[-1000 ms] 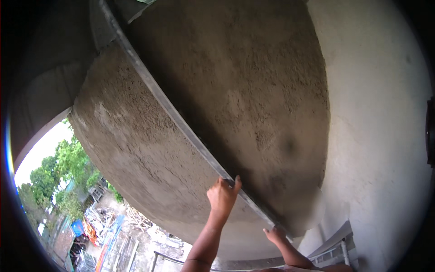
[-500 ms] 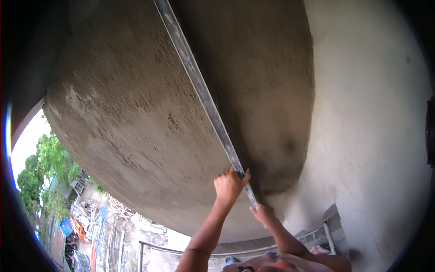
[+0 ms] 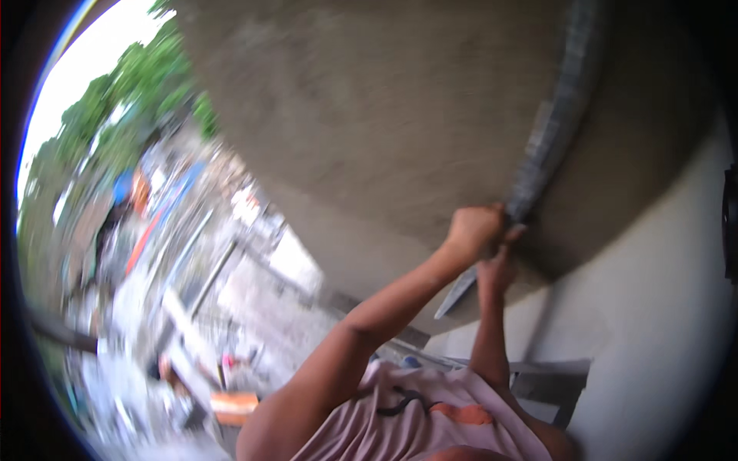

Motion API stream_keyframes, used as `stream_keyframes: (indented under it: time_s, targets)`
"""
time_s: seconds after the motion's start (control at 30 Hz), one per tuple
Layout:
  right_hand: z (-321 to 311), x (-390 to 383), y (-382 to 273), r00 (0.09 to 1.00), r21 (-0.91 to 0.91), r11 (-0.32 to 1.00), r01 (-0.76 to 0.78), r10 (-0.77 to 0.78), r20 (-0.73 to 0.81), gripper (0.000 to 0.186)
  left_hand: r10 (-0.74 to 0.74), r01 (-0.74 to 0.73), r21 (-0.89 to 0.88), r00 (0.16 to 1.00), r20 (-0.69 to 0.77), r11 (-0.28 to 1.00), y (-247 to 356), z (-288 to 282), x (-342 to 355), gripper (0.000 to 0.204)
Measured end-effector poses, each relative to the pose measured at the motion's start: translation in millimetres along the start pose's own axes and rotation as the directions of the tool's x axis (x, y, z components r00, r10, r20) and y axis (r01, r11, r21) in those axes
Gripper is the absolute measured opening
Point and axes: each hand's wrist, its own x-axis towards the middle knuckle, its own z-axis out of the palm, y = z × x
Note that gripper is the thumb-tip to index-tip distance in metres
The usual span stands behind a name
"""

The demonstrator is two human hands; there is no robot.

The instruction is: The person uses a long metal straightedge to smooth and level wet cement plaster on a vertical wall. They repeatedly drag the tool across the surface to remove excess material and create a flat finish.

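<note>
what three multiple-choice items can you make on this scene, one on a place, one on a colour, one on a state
1. Where does the long grey metal straightedge lie?
A. against the rough grey plastered ceiling
B. on the ground
C. across a railing

2. What colour is the person's shirt?
A. dark blue
B. pale pink
C. green

3. How do the hands meet the straightedge?
A. both hang free
B. only one touches it
C. both grip its lower end

Answers:
1 A, it runs flat along the plaster overhead.
2 B, pale pink cloth with an orange patch shows at the lower edge.
3 C, the left hand and right hand close around it side by side.
</note>
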Motion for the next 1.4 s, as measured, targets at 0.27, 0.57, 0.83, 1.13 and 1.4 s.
stream_keyframes:
  time_s: [0.27, 0.57, 0.83, 1.13, 1.4]
  targets:
    - [-24, -25, -21, 0.887, 0.433, 0.799, 0.417, -0.462, 0.000, 0.025, -0.301, 0.322, -0.200, 0.945, 0.128, 0.925, -82, 3, -167, 0.041]
    - [-42, -23, -85, 0.749, 0.677, 0.519, 0.521, -0.659, -0.071, 0.024, -0.774, 0.772, -0.061, 0.634, 0.006, 0.632, -165, 26, -417, 0.031]
    - [-47, -47, -152, 0.702, 0.789, 0.400, 0.466, -0.710, -0.055, 0.024, -0.973, 0.975, 0.044, 0.214, 0.082, 0.218, -157, 30, -538, 0.026]
    - [-46, -116, -180, 0.597, 0.838, 0.398, 0.373, -0.795, 0.112, 0.022, -0.977, 0.960, -0.181, 0.210, -0.033, 0.213, -129, 24, -547, 0.038]
    - [-35, -173, -185, 0.514, 0.817, 0.470, 0.334, -0.818, 0.260, 0.028, -0.885, 0.807, -0.390, 0.462, -0.049, 0.443, -139, -7, -471, 0.051]
